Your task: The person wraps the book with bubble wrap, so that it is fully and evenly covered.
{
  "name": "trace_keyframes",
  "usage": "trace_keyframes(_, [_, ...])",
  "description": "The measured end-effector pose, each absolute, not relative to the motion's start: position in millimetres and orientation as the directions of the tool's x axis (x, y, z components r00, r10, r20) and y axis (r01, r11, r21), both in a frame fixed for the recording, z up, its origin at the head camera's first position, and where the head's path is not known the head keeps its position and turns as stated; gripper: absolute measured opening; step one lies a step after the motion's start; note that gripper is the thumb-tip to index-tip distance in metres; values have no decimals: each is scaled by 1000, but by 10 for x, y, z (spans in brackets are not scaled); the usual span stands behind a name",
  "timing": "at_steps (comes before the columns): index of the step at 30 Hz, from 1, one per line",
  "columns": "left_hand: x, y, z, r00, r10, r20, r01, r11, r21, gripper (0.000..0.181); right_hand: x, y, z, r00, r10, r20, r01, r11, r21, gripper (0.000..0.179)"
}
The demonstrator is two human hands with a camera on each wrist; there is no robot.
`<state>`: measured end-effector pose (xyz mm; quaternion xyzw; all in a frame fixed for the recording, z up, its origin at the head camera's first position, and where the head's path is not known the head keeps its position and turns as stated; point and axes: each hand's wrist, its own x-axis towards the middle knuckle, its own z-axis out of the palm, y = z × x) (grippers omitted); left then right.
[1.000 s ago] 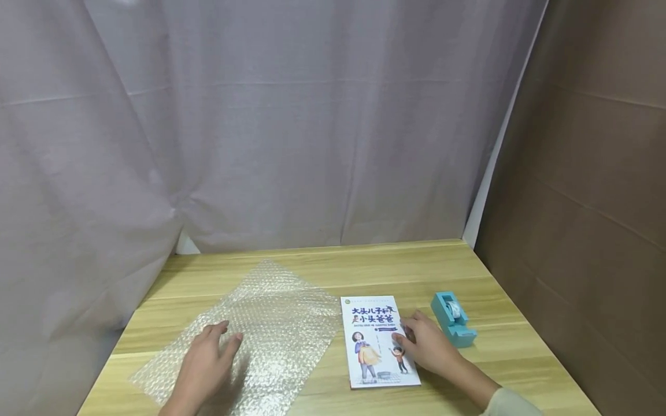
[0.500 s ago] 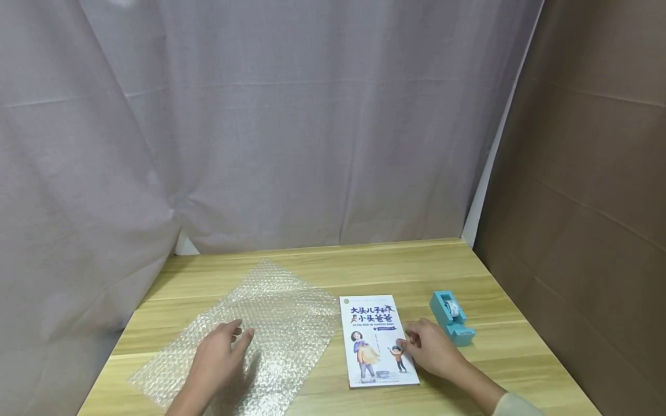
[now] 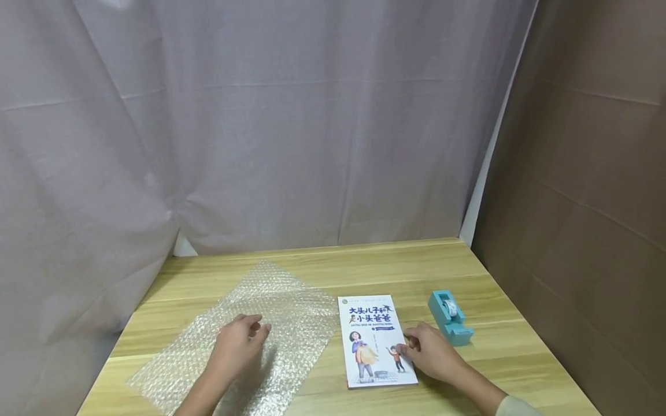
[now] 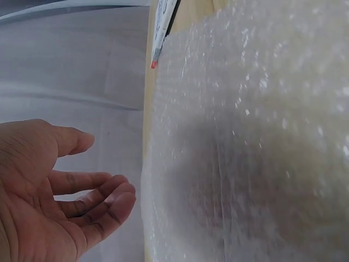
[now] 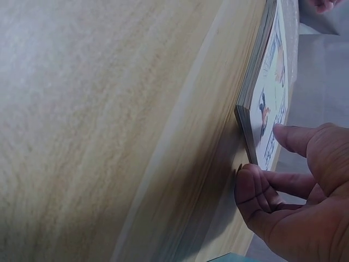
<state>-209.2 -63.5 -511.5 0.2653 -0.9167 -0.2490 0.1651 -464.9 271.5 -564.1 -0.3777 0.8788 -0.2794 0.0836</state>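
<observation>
A white picture book (image 3: pixel 366 358) with a woman and a child on its cover lies flat on the wooden table. At its right edge, my right hand (image 3: pixel 434 353) pinches it, thumb on the cover and fingers curled at the side. The right wrist view shows the fingertips (image 5: pixel 248 183) against the page edges of the book (image 5: pixel 266 117). To the left, a sheet of clear bubble wrap (image 3: pixel 299 323) is spread out diagonally. My left hand (image 3: pixel 238 346) hovers over the sheet, its fingers loosely bent and holding nothing, as the left wrist view also shows.
A teal tape dispenser (image 3: pixel 450 319) with a roll of tape stands right of the book, close beyond my right hand. Grey cloth (image 3: pixel 260 144) hangs behind the table (image 3: pixel 333 266), and a brown cloth (image 3: pixel 588 190) borders its right side.
My left hand has moved rightward over the bubble wrap. My right hand has slid slightly down along the book's right edge, its fingers drawing in against it. The book has stayed on the table.
</observation>
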Motion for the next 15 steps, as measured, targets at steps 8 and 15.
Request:
trace_keyframes(8, [-2235,-610,-5158,-819,-548,170,-389,748,538,38,-4614,2743,-5646,-686,-724,71,-618,529,-582,30])
trace_keyframes(15, [-2332,-571,-5183,-834,-535,135,-374,727,576,37,-4598,2752,-5638,-690,-722,48,-600,534,-595,24])
